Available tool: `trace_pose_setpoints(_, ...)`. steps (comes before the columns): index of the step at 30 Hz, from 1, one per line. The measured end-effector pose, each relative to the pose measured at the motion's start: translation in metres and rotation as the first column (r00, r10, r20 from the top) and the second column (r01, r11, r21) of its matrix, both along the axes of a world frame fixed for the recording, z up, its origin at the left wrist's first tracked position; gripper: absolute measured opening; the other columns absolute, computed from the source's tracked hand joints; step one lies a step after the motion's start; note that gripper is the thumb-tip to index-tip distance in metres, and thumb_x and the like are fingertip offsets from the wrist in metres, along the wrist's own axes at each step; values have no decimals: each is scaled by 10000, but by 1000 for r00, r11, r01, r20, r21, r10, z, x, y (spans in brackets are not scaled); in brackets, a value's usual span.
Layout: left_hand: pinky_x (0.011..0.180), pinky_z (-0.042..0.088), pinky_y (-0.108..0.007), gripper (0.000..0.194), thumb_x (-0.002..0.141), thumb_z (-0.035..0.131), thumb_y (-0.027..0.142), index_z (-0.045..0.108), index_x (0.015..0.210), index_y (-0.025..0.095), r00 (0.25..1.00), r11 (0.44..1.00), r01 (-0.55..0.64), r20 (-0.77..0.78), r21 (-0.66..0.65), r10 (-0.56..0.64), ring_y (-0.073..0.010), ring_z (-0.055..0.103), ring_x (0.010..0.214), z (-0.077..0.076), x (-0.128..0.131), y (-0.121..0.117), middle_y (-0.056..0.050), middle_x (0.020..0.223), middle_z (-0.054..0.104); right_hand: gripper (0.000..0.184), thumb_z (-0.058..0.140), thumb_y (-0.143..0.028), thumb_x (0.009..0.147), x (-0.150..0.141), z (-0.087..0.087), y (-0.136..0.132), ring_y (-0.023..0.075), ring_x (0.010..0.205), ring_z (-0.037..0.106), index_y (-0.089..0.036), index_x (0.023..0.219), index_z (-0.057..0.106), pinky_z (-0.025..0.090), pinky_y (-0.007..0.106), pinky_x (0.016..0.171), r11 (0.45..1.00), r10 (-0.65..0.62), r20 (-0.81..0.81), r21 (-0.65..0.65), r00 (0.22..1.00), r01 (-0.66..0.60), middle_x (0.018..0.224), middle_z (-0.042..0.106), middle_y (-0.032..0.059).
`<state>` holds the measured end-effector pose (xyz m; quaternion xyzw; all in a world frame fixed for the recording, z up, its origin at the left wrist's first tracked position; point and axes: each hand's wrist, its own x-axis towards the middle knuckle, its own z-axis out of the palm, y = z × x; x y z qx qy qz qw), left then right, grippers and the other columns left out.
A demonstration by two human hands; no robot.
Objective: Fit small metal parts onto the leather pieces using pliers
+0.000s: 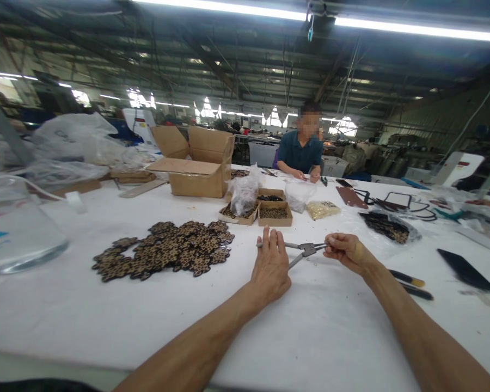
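Observation:
My left hand [270, 267] is closed around the grey handles of a pair of pliers [308, 249], whose jaws point right. At the jaw tips my right hand [348, 251] pinches something too small to make out. To the left of my left hand lies a spread heap of flower-shaped leopard-print pieces [175, 247] with dark edges. Beyond the pliers stand a small carton of brass-coloured bits [275, 214] and another small carton [239, 218], partly covered by a clear plastic bag [245, 193].
A large open cardboard box [200, 177] stands at the back left; a clear water jug [20, 234] is at far left. Black-handled tools [412, 286] and a dark phone-like slab [467, 269] lie right. Across the white table [310, 337] a person [300, 152] works.

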<state>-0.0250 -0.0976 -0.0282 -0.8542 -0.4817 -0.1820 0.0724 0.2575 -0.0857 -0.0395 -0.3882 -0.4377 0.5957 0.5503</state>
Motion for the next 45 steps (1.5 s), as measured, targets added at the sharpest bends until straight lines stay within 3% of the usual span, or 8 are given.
trace_pose_setpoints(3,1236,129,-567,1026,560,606,163,236,1502,-1,999,998,-31,15,-51,32,-423,60,1543,-2,2,2,-282,1559,299,298,921,-339,704,-3,-2,1,165,729,634,-128,805,738,612,421,841,999,-14,15,30,1000,14,775,653,39)
trace_pose_setpoints(9,1202,160,-631,883,548,641,175,385,1386,65,993,990,-96,56,-104,102,-448,194,1494,-2,4,2,-271,1421,439,324,935,-349,684,-12,0,0,167,720,631,-121,822,751,624,462,848,998,-34,13,52,999,33,783,643,38)
trace_pose_setpoints(12,1194,144,-652,904,544,630,179,374,1404,61,995,993,-80,54,-89,85,-469,77,1526,-1,3,0,-295,1515,339,305,932,-341,691,-13,1,0,158,718,624,-130,814,749,622,435,856,998,-33,-11,46,999,33,789,636,32)
trace_pose_setpoints(16,1190,102,-664,1040,552,606,194,233,1504,5,998,996,-52,34,-67,54,-475,-179,1515,1,-1,-2,-320,1637,41,291,924,-350,702,-10,2,0,153,725,617,-140,790,741,606,410,875,1000,-16,-35,21,999,17,766,637,26)
trace_pose_setpoints(20,1186,79,-677,1133,560,588,192,89,1558,-4,999,995,-36,26,-95,39,-460,-246,1496,1,-3,-1,-316,1640,-95,282,904,-361,731,-7,3,-1,158,727,619,-143,808,743,600,426,890,1000,-15,-29,20,999,15,736,648,31)
trace_pose_setpoints(33,1187,77,-677,1146,591,577,204,14,1568,0,997,989,-75,3,-124,76,-454,-273,1482,2,-2,1,-310,1628,-167,296,917,-328,717,-7,5,-3,170,740,644,-132,866,752,588,449,904,1000,7,-36,12,999,-6,744,673,35)
trace_pose_setpoints(40,1192,58,-671,1034,620,579,210,158,1524,-61,998,986,-64,-21,-154,62,-470,-277,1476,5,-2,1,-349,1620,-115,311,920,-333,710,-9,4,-3,169,726,652,-135,885,757,595,449,886,999,-8,-35,34,999,9,742,682,33)
trace_pose_setpoints(45,1187,97,-675,1106,596,575,194,69,1558,-14,999,986,-52,-6,-159,52,-469,-234,1498,6,-1,0,-306,1641,-122,295,906,-333,732,-8,5,-3,163,726,645,-131,880,751,600,431,884,999,23,-34,25,999,-22,725,673,33)
